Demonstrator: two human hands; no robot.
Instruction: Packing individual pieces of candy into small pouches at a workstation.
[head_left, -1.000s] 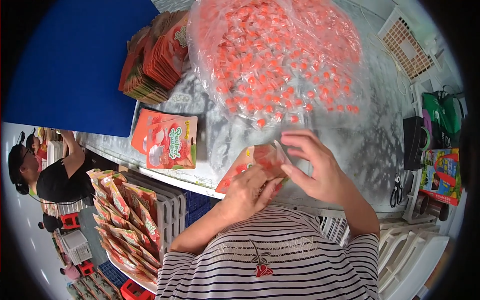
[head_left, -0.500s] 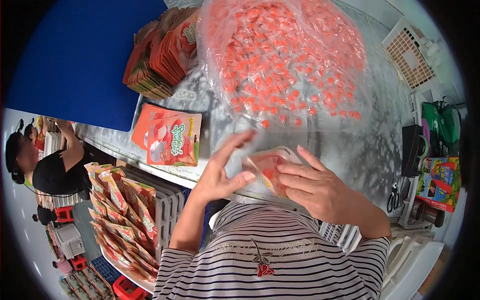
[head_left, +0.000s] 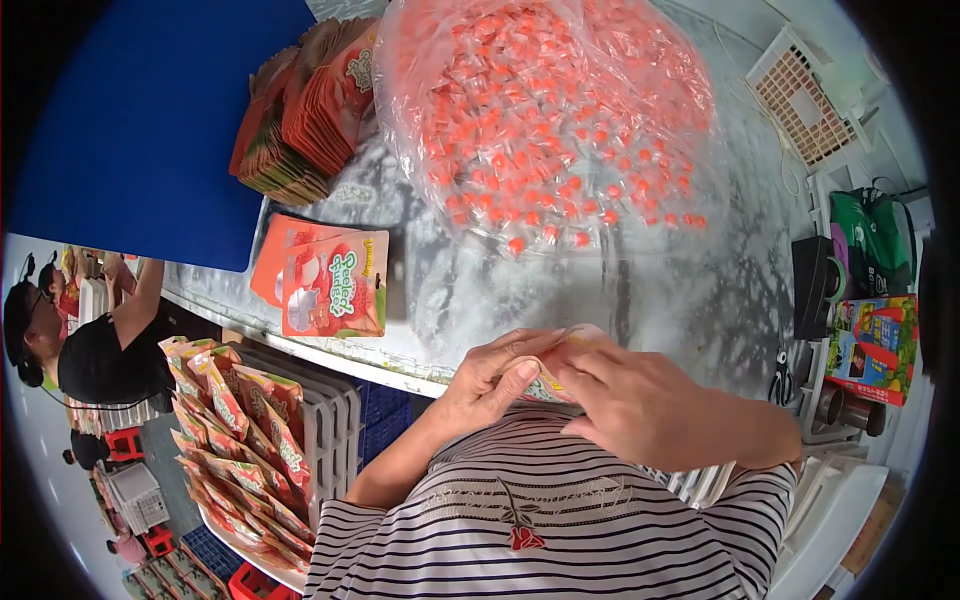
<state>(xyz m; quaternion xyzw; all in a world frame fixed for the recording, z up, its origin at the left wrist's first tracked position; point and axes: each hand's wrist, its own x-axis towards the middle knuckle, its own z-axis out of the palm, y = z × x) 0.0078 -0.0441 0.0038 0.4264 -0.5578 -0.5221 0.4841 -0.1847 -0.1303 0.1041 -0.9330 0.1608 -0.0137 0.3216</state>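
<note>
A small printed pouch (head_left: 546, 387) is held up close against my striped shirt, over the near table edge. My left hand (head_left: 490, 385) is closed on its left side, thumb along the edge at its mouth. My right hand (head_left: 655, 410) lies over the right side of the pouch, fingers at its opening and thumb lower down. Its fingertips are blurred and partly hidden, so their grip is unclear. Ahead lies a large clear plastic bag (head_left: 545, 130) full of small wrapped red pieces. To the left are flat red pouches (head_left: 335, 285).
A thick stack of pouches (head_left: 310, 115) stands beside a blue panel (head_left: 130, 120). Below left, filled pouches (head_left: 235, 430) stand in rows near grey trays (head_left: 335, 420). Scissors (head_left: 781, 380) and a beige basket (head_left: 800, 100) are at right. A person in black (head_left: 115, 350) works at left.
My left hand has come in from beside the pouch and taken hold of its edge. My right hand has shifted over the pouch's mouth. The whole view has shifted slightly.
</note>
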